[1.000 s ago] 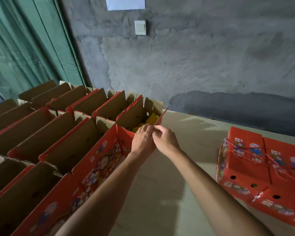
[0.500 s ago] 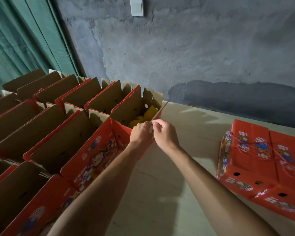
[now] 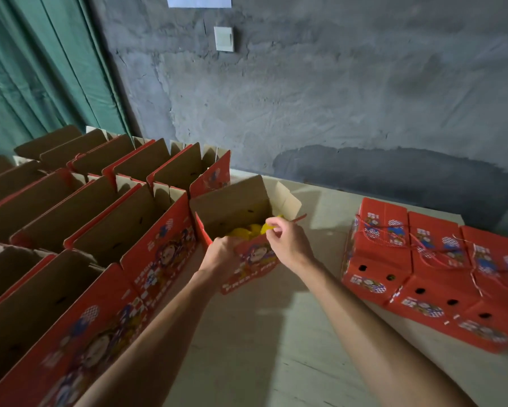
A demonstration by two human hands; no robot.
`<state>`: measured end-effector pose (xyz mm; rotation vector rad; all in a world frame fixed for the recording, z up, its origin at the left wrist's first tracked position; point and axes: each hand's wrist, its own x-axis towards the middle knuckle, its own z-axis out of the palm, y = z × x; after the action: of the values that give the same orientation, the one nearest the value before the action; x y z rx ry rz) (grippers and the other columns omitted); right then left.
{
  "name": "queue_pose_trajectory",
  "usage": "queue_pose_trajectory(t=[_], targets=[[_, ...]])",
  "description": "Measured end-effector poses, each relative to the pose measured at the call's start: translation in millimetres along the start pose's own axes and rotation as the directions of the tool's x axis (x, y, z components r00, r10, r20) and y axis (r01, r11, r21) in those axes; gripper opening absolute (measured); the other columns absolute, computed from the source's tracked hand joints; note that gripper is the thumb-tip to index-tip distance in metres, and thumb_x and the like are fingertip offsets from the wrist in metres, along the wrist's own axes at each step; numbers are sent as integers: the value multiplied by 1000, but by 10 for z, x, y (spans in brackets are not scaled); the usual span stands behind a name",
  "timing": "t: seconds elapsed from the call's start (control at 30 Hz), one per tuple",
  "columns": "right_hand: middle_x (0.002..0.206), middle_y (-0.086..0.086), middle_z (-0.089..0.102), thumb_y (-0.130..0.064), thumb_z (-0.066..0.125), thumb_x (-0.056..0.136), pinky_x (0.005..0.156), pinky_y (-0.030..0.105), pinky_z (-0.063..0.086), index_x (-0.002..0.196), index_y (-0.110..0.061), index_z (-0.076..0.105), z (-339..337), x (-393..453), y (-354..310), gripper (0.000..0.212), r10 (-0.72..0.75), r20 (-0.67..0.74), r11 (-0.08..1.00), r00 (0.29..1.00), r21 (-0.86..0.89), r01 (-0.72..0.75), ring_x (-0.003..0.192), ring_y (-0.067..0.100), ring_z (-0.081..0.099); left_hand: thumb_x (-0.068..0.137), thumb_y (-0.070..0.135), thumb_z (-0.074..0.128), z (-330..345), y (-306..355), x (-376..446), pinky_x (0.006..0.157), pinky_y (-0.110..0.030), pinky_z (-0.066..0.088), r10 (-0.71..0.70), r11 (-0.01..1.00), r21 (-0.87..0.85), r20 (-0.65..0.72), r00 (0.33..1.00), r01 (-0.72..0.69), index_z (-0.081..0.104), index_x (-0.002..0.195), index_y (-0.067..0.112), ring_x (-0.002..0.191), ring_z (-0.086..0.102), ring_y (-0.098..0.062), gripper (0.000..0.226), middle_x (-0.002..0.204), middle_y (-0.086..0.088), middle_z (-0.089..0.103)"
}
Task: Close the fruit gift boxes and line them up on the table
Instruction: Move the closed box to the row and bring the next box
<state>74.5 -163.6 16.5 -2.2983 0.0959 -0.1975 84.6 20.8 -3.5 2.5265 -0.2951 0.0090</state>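
Observation:
An open red fruit gift box (image 3: 254, 264) with yellow fruit (image 3: 248, 232) inside stands apart from the rows, turned and tilted toward me on the table (image 3: 276, 348). My left hand (image 3: 222, 254) grips its near left rim. My right hand (image 3: 288, 243) pinches the near flap's top edge. Its brown flaps stand up at the back. Three closed red boxes (image 3: 440, 274) tied with red string lie side by side at the right.
Several open red boxes (image 3: 106, 230) with raised brown flaps fill the table's left side in rows. A grey concrete wall (image 3: 335, 98) runs behind the table, with a green curtain (image 3: 35, 69) at the left. Bare tabletop lies between my arms and the closed boxes.
The box with the fruit has come out of the back row toward me and the right, held by both hands. My hands have spread apart along its near rim.

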Motion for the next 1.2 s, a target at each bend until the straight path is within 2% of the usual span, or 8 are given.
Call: queue_pose_trajectory(t=[0.1,0.23,0.37,0.43,0.57,0.7,0.8,1.2], targets=[[120,-4,72,-36,71,93,89,28,50,121,-26,72,-94,-342,201,30,-116,-17,982,993,-154,112,110,17,65,76,6,61,57,2,-327,65,-24,44,42,999,0,9,999,-42,78,105,34,84,69,-23,44,86,3,77],[109,1,74,-46,82,83,84,34,50,113,-19,75,-226,-650,451,41,-336,-48,867,941,-405,289,101,23,64,84,11,59,35,-12,-700,70,-30,54,91,996,-27,57,994,-89,77,107,35,81,71,-20,38,83,4,76],[107,-4,72,-64,65,89,98,37,43,107,-23,73,-334,-851,693,45,-342,66,796,938,-510,326,104,19,62,89,10,61,6,-45,-1012,74,-30,56,171,985,-18,78,982,-170,78,111,35,86,72,-16,38,92,5,78],[100,-6,71,-65,60,92,97,37,45,98,-23,73,-370,-968,795,45,-352,87,801,932,-487,348,98,18,63,90,8,62,23,-87,-1172,72,-28,56,208,978,-18,69,976,-207,78,111,36,84,72,-13,38,93,8,78],[83,-6,66,-65,58,91,74,38,52,83,-17,71,-387,-1308,826,50,-418,62,832,906,-374,409,80,19,61,92,6,62,-24,-157,-1403,63,-12,52,248,967,-59,37,968,-246,78,109,35,75,69,0,37,88,16,75],[73,-13,55,-66,60,90,49,28,44,74,-21,61,-427,-1754,778,48,-422,-6,850,906,-351,394,63,8,55,95,10,64,-63,-171,-1614,68,-23,60,267,962,-93,124,956,-257,79,110,33,79,73,0,31,94,13,78],[71,-13,54,-64,65,88,47,26,40,71,-21,60,-475,-2100,784,47,-396,-53,857,917,-379,349,60,6,52,94,8,65,-17,-169,-1794,69,-29,61,293,953,-118,134,947,-278,79,111,31,78,74,-2,32,93,9,79],[65,-18,53,-68,66,84,49,28,45,65,-23,65,-753,-3052,717,48,-211,-118,932,970,-324,163,58,3,51,95,9,71,110,28,-2291,66,-25,62,453,880,-232,155,878,-414,79,112,18,82,74,2,22,95,5,78]])
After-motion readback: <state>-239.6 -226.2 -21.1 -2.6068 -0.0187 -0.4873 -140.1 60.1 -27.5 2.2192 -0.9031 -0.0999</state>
